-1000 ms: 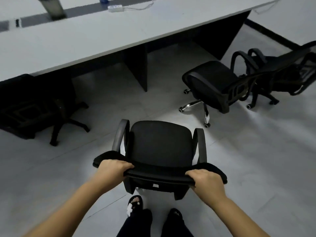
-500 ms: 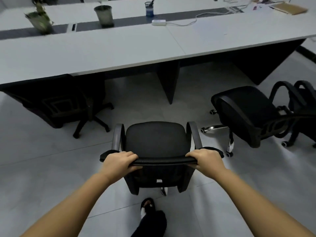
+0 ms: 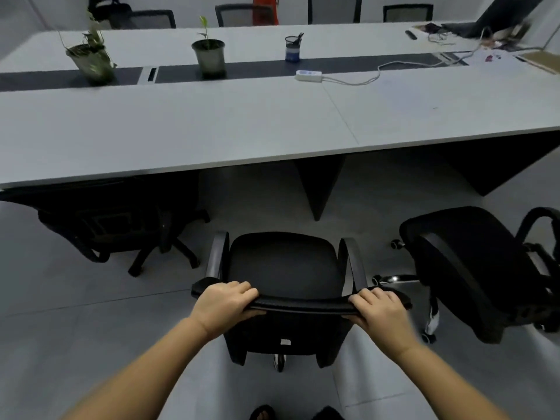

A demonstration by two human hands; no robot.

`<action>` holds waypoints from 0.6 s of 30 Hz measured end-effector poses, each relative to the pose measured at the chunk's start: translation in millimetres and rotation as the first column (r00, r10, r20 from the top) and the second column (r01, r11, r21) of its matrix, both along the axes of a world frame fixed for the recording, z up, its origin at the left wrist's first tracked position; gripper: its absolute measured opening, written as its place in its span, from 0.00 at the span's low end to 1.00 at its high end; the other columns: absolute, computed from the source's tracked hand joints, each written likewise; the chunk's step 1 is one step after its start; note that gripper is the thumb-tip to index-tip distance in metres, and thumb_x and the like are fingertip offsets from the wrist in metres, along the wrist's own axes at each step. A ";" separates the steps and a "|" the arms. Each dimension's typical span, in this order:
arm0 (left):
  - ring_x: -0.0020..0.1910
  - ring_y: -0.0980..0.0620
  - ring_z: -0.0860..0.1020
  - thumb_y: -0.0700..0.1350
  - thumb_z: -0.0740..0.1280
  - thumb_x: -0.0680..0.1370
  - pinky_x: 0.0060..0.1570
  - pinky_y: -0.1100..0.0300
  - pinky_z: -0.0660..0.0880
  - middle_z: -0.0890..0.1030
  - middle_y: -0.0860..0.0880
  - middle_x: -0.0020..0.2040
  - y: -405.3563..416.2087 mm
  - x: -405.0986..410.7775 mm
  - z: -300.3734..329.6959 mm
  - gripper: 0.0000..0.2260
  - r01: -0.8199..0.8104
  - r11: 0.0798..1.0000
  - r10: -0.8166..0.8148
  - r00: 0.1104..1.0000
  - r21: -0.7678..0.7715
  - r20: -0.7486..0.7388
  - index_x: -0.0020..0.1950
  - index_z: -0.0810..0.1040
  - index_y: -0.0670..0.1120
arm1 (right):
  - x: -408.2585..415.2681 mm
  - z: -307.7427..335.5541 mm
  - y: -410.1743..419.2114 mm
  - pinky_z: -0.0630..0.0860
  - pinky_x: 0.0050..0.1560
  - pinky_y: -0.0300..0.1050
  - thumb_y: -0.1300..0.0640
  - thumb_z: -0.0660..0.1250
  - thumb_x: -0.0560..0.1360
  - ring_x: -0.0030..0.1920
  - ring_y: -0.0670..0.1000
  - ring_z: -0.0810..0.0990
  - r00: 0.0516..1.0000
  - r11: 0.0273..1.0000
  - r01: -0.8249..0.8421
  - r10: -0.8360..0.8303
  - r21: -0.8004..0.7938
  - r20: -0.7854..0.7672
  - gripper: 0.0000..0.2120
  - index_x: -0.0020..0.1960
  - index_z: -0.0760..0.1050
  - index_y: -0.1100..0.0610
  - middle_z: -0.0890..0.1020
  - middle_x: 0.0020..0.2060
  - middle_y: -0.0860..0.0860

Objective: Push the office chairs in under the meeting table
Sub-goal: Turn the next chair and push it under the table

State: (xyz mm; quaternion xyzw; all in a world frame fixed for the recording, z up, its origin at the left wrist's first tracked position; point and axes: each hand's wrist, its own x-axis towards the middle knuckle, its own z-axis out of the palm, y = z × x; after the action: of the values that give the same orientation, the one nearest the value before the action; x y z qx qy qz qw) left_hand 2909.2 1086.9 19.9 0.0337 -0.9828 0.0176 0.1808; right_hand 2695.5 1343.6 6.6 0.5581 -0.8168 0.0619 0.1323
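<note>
Gripping black padded armchair [image 3: 283,265] backrest, left hand [image 3: 225,303], right hand [image 3: 377,312].

Black chairs, pale grey table

The held chair [image 3: 283,265] is black; the table [image 3: 212,125] pale grey with 1 dark centre strip [image 3: 257,69]; the power strip [image 3: 308,76] white.

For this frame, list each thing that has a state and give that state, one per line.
Held chair: out from the table, backrest top gripped by both hands.
Left hand: closed on the backrest.
Right hand: closed on the backrest.
Left chair: tucked partly under the meeting table.
Right chair: out on the floor, turned sideways.
Power strip: lying on the table, cable attached.
</note>
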 end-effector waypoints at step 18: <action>0.25 0.52 0.76 0.62 0.55 0.74 0.21 0.63 0.69 0.77 0.51 0.27 -106.9 -199.6 -8.9 0.23 -0.350 0.936 0.351 0.936 0.045 -0.023 0.34 0.77 0.47 | -262.8 6.9 -184.9 0.65 0.35 0.44 0.44 0.60 0.68 0.33 0.52 0.75 0.969 0.965 -0.245 0.248 0.098 -0.020 0.12 0.43 0.72 0.51 0.77 0.33 0.47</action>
State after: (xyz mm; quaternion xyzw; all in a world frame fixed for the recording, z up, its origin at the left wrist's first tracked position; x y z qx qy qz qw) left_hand 2709.6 980.0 11.0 0.2123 -0.9583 0.0294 0.1892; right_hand 2432.7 1158.7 13.5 0.6620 -0.7408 0.0300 0.1100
